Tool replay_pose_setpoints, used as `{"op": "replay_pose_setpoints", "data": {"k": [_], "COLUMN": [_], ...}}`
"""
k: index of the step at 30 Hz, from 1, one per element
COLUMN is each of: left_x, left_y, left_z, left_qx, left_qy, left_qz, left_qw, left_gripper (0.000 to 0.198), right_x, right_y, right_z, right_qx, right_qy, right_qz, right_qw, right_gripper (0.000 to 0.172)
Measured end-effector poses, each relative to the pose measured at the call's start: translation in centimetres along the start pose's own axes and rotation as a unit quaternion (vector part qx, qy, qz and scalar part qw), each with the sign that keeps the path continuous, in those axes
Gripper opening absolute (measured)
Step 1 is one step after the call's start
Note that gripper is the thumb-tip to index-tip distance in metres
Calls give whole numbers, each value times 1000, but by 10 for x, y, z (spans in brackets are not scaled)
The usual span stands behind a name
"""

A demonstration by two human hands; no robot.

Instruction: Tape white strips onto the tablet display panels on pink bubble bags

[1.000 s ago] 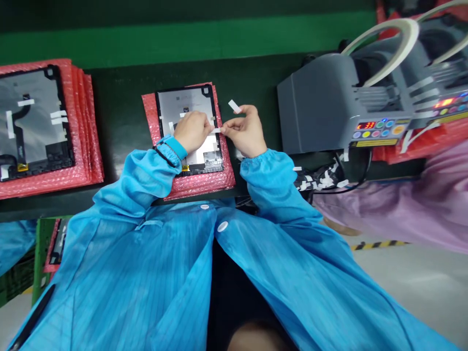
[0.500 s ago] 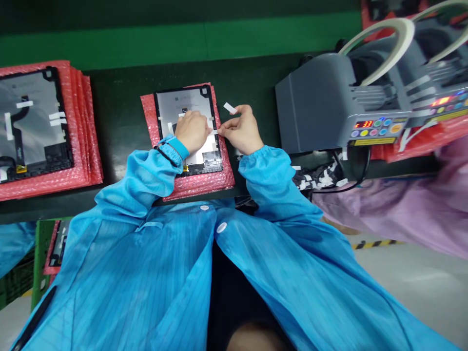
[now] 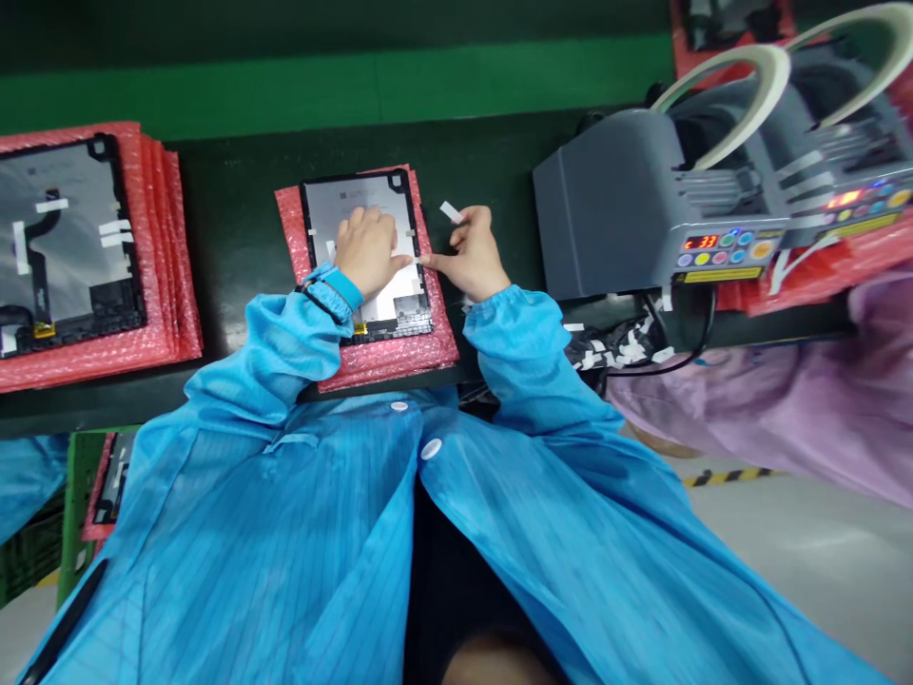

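A tablet-sized display panel point(image 3: 324, 205), grey-backed with a black frame, lies on red bubble-wrap sheets point(image 3: 399, 362) in front of me. My left hand point(image 3: 367, 252) rests flat over its middle, fingers apart and thumb stretched toward the panel's right edge. At that edge, between both thumbs, is a small piece of white tape point(image 3: 416, 260). My right hand point(image 3: 475, 255) is beside the edge with its thumb tip at this piece. From its curled fingers a second strip of white tape point(image 3: 451, 212) sticks up. The left palm hides part of the panel's cable.
On the left, another display panel point(image 3: 78, 247) tops a stack of red bubble wrap point(image 3: 167, 285). Two grey tape dispensers point(image 3: 613, 209) stand at right. Below them lie a black cable point(image 3: 695, 362) and tape scraps point(image 3: 631, 352). A person's pink sleeve point(image 3: 770, 409) is farther right.
My left hand's fingers have spread and moved slightly up and left, and its thumb now points out to the edge. The right thumb has straightened; the upper tape strip stays with the right hand.
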State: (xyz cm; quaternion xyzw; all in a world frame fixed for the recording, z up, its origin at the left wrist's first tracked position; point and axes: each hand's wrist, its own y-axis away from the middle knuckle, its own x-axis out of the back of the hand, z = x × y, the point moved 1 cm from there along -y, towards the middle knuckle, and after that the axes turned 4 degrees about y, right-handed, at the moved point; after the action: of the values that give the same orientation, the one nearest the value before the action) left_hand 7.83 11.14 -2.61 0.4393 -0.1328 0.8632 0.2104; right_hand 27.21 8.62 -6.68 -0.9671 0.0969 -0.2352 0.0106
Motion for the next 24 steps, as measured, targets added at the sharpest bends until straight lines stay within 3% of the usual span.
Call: {"op": "replay_pose_setpoints", "data": {"k": [3,7,13,19,24], "left_x": [15,36,34,35,33], "left_y": [-1,-10,-15,-13,-13], "left_z": [-6,-6,5,12,15], "left_qx": [-18,-44,-59,13,38], "left_qy": [9,45,57,19,8], "left_qz": [9,19,-26,-78,-94], "left_qw": [1000,998,996,997,995], "left_gripper": [28,19,16,16,19], "right_x": [10,16,13,20,9], "right_y": [-1,4,12,8,2], "right_z": [-4,-30,-59,-54,-46], "right_qx": [5,32,60,20,65], "right_qy": [-19,-14,13,65,106], "right_qz": [-15,-83,-137,-95,-82], "right_qw": [1000,996,989,993,989], "right_gripper": [45,40,41,41,39]}}
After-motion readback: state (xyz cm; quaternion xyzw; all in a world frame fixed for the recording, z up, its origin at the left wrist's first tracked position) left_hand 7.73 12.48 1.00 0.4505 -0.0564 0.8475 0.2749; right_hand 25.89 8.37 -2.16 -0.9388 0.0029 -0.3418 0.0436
